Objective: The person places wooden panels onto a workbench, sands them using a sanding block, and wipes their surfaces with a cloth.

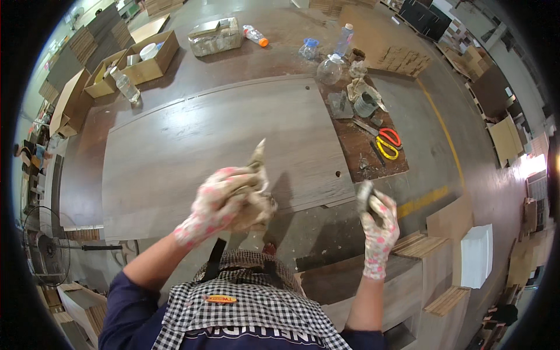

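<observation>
My left hand, in a pink-spotted glove, is clutching a crumpled, dirty beige rag above the near edge of the grey wood-grain panel. My right hand is closing around a small grey object. Red and yellow scissors are lying on a brown board beyond.

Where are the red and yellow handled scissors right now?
In the head view, the red and yellow handled scissors lie on the dark brown board at right, beyond the right hand.

even daylight, fisheye-bent dark rim
</observation>
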A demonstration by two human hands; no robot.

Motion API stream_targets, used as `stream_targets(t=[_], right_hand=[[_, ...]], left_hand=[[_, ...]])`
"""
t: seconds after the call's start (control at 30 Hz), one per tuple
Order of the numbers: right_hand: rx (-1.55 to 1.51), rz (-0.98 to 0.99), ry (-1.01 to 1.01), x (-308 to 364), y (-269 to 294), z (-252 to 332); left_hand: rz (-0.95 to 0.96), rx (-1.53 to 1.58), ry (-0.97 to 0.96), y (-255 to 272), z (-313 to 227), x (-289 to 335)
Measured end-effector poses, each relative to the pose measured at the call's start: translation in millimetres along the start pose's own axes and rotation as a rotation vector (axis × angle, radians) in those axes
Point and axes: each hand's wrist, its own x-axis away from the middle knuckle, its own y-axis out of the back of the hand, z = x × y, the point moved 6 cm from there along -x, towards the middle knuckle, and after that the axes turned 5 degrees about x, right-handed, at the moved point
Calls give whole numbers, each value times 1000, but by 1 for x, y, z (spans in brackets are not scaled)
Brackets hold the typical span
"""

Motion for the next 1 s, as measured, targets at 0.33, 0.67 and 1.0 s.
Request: stream_targets(t=[0.33,0.67,1.0], right_hand=[[79,-244,-283,89,40,-22],[-58,-143,-274,42,-14,-30],[-153,124,-58,-34,-159,30]], left_hand=[[334,-293,-408,-190,-41,-116],[232,-627,27,-19,32,81],[-497,-882,768,231,129,294]])
